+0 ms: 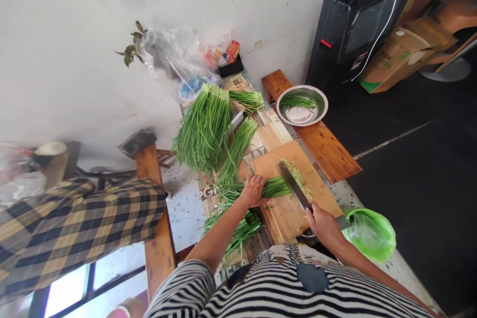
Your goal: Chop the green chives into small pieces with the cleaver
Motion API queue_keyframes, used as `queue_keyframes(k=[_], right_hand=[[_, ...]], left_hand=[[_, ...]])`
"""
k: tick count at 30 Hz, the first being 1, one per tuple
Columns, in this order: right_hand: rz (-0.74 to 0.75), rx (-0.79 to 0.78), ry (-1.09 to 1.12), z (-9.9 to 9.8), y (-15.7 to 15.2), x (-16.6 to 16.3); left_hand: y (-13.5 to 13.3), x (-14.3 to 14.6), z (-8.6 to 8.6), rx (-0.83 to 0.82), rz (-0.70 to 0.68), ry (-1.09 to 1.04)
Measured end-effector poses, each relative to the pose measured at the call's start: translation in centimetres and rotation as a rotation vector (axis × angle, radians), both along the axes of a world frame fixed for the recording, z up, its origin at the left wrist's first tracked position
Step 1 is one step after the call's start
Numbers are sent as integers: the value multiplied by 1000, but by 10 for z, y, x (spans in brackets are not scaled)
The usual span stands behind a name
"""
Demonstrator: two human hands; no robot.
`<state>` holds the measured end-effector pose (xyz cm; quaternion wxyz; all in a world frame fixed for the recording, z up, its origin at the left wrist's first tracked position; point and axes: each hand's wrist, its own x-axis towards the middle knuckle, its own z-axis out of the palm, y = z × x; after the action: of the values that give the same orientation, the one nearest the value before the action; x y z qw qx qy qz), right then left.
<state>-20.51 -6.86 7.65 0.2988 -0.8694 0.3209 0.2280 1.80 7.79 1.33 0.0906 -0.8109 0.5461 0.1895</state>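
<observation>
My left hand (pixel 254 191) presses a bunch of green chives (pixel 276 187) down at the left edge of a wooden cutting board (pixel 294 216). In my right hand (pixel 319 219) is the handle of a kitchen knife (pixel 294 185), its dark blade lying across the cut end of the bunch. Small chopped bits (pixel 295 171) are scattered on the board around the blade. Left of the board lie loose chives (pixel 242 231), partly hidden under my left forearm. Farther back, a big pile of chives (pixel 204 129) and a smaller bundle (pixel 238 151) rest on the table.
A metal bowl (pixel 323 112) holding some chives stands on a wooden bench (pixel 330 154) behind the board. A green bag-lined bin (pixel 372 233) is at the right. Plastic bags (pixel 171 54) and a black box (pixel 231 66) sit by the wall. A checkered cloth (pixel 112 208) lies at left.
</observation>
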Motion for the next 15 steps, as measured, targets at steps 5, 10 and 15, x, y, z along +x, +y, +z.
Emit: queue_keyframes(k=[5, 10, 15], right_hand=[[71, 56, -10, 8, 28, 13], [111, 45, 16, -1, 47, 23], [109, 15, 39, 0, 56, 27]], left_hand=[[6, -30, -26, 29, 165, -103], [8, -40, -32, -30, 271, -128], [24, -38, -37, -114, 213, -72]])
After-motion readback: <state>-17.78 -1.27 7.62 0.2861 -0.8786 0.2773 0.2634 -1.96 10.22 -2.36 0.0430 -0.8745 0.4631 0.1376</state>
